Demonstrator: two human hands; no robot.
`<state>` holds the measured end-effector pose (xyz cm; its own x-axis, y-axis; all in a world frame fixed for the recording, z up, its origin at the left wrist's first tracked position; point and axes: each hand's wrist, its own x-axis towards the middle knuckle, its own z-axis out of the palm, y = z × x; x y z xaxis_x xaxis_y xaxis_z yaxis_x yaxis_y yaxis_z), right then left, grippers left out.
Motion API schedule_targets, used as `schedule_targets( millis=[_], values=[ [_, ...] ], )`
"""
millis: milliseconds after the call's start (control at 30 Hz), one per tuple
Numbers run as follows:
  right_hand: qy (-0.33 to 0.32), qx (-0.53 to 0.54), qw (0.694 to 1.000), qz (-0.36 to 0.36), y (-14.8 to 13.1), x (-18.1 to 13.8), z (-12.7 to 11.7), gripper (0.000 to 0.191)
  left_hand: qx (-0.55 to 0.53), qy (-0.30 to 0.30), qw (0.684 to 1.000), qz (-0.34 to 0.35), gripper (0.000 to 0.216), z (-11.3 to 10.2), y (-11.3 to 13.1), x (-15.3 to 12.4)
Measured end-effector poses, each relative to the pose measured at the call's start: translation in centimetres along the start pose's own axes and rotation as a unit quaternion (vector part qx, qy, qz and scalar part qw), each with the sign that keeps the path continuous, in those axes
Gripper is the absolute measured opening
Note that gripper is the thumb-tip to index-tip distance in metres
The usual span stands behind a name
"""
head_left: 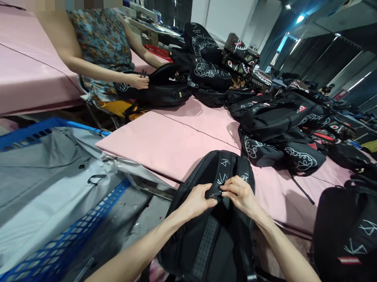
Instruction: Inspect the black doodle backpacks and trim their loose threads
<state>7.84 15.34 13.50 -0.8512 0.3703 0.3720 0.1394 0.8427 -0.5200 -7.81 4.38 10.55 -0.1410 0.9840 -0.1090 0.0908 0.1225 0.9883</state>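
A black backpack (212, 240) with white scribble prints lies in front of me, its padded back facing up, at the near edge of the pink table (175, 137). My left hand (196, 201) pinches its top edge with closed fingers. My right hand (242, 195) grips the same spot from the right, fingertips almost touching the left hand. Whether they hold a zipper pull or the top handle is too small to tell.
A heap of black backpacks (269, 120) with white shark-mouth prints covers the table's right and far side; another black backpack (351, 233) sits at the near right. A blue crate (70, 235) lined with grey plastic stands left. Across the table a person (104, 48) handles a backpack.
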Motion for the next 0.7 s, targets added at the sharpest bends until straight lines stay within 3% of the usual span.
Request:
schedule_targets(
  millis=[100, 167, 233, 500, 700],
  values=[
    [0.098, 0.053, 0.990, 0.087, -1.3, -1.1, 0.1, 0.012, -0.146, -0.011, 0.989, 0.019, 0.038, 0.7, 0.8, -0.6],
    [0.204, 0.024, 0.968, 0.143, -2.3, -2.6, 0.5, 0.013, -0.263, -0.041, 0.963, 0.037, 0.046, 1.4, 1.4, -1.0],
    [0.269, -0.040, 0.950, 0.153, -3.4, -4.3, 1.2, 0.015, -0.335, -0.060, 0.939, 0.043, 0.049, 2.1, 1.9, -1.2],
    [0.316, -0.262, 0.907, 0.093, -4.6, -6.6, 3.7, 0.025, -0.373, -0.049, 0.925, 0.044, 0.049, 4.7, 2.1, -1.6],
    [0.332, -0.325, 0.884, 0.056, -4.3, -6.3, 4.3, 0.021, -0.374, -0.033, 0.926, 0.041, 0.046, 5.0, 1.8, -2.0]
  ],
)
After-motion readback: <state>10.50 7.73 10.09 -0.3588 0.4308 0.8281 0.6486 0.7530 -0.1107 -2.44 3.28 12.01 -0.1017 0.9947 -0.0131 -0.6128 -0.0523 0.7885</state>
